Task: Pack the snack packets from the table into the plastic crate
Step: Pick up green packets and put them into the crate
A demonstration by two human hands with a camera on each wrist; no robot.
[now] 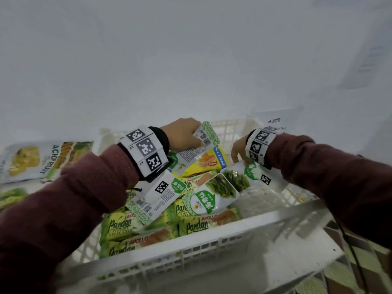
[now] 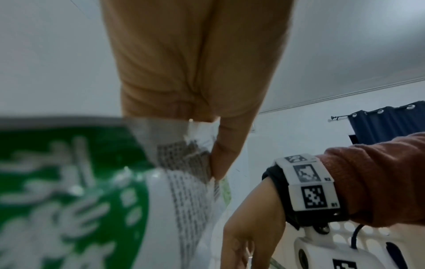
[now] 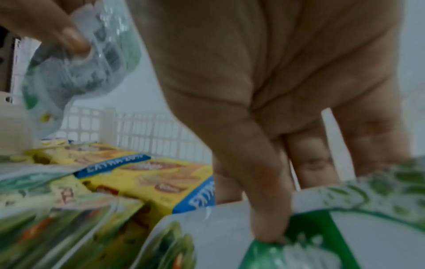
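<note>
Both hands hold packets over the crate (image 1: 212, 236): left hand (image 1: 182, 133) grips one packet (image 1: 197, 146) far left, right hand (image 1: 239, 151) pinches another packet (image 1: 246, 172) lying near-left to far-right.

A white wall (image 1: 191, 60) fills the background, bearing a paper notice (image 1: 276, 120) with printed characters. Checked flooring (image 1: 343, 279) shows at the lower right. The left-wrist view catches a dark blue curtain (image 2: 386, 123) hanging from a rod (image 2: 340, 117).
</note>
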